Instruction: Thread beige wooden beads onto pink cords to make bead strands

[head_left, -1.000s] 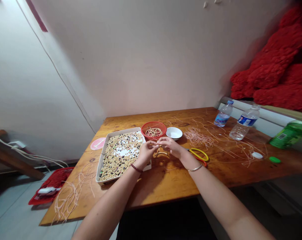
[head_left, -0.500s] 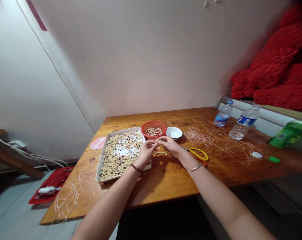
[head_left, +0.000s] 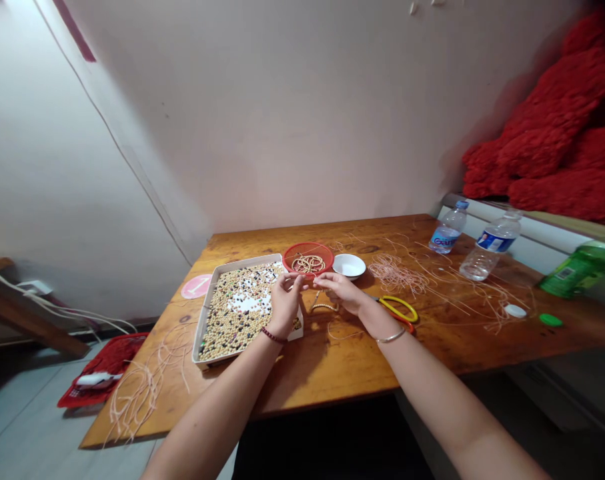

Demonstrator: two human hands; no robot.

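My left hand is over the right edge of a shallow tray of small beads, thumb and fingertips pinched together. Just to its right, my right hand is pinched too, palm down. A thin pale cord seems to run between the fingertips, too fine to make out fully. Below them a string of small cream beads curves near the tabletop, partly hidden by my right hand. Behind the fingers stands a red plastic basket with finished-looking bead strings inside.
A white bowl, yellow-handled scissors and a tangle of pink cord lie to the right. Further right are two clear bottles, a green bottle and loose caps. More cords hang over the left table edge.
My hands have drawn slightly apart, opening a small gap between the fingertips that were together. The string of beads below shows a little differently. The tray and other objects stay put.
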